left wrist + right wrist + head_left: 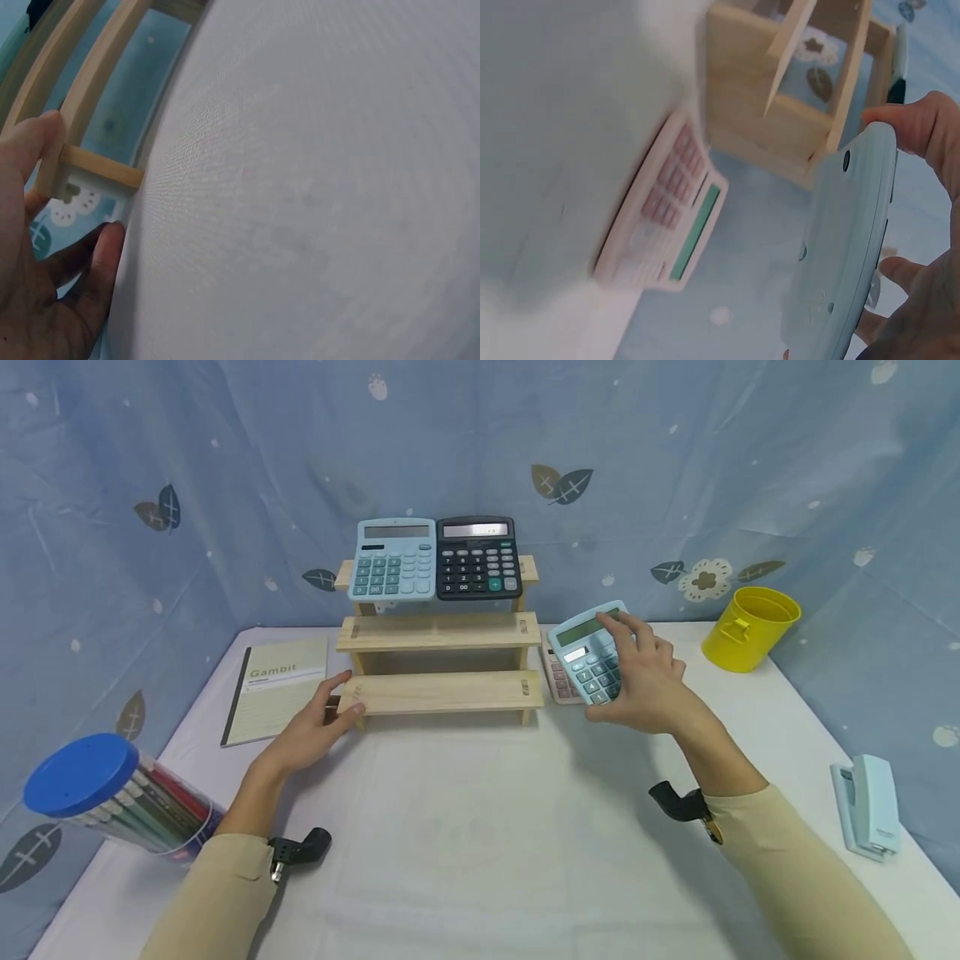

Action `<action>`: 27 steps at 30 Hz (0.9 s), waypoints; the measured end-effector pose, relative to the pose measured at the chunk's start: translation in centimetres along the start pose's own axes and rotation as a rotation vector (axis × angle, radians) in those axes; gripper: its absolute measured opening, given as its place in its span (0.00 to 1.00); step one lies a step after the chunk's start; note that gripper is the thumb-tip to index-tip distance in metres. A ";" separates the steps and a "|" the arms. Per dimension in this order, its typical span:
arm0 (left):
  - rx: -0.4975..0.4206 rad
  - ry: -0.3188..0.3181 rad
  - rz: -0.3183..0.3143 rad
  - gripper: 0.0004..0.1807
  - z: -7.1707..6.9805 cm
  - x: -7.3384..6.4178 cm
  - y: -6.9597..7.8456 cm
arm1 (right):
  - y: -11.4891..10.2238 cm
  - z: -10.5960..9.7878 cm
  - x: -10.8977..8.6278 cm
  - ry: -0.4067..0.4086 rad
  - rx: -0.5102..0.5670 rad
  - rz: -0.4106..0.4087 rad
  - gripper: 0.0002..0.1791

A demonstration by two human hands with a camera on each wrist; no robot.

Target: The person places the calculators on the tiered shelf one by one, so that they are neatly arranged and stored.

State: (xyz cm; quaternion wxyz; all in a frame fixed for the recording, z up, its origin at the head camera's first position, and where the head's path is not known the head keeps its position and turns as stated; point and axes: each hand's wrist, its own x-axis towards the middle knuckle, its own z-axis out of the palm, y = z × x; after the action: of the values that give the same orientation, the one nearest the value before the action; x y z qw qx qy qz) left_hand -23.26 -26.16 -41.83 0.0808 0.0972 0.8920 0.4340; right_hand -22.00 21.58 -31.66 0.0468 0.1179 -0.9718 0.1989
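Note:
My right hand (647, 681) holds a light blue calculator (583, 642) by its edges, tilted, with its keys toward the head camera. In the right wrist view the back of that calculator (840, 240) faces the camera. Below it, a pink calculator (664, 202) lies on the table, partly hidden in the head view. My left hand (311, 727) pinches the left end of the bottom step of a three-tier wooden rack (442, 693), thumb at the front corner. On the top tier, another light blue calculator (393, 560) and a black calculator (478, 560) lean side by side.
A notebook (277, 689) lies left of the rack. Beside my left forearm is a blue-lidded tub of pencils (142, 797). A yellow bucket (738, 639) stands at the back right, and a light blue stapler-like device (870, 806) sits near the right edge.

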 end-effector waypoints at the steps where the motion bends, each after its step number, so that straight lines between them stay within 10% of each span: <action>1: -0.001 0.000 0.000 0.43 0.0 0.0 0.0 | -0.3 0.1 0.0 -0.004 0.004 -0.001 0.66; 27: 0.008 0.006 -0.010 0.44 0.1 0.0 -0.1 | -5.8 2.0 0.6 -0.053 0.028 -0.148 0.67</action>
State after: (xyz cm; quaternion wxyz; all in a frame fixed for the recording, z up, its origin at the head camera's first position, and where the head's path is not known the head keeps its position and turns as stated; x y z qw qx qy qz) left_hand -23.21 -26.17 -41.91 0.0799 0.0920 0.8943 0.4305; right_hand -21.23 15.49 -31.27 0.0338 0.1951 -0.9585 0.2051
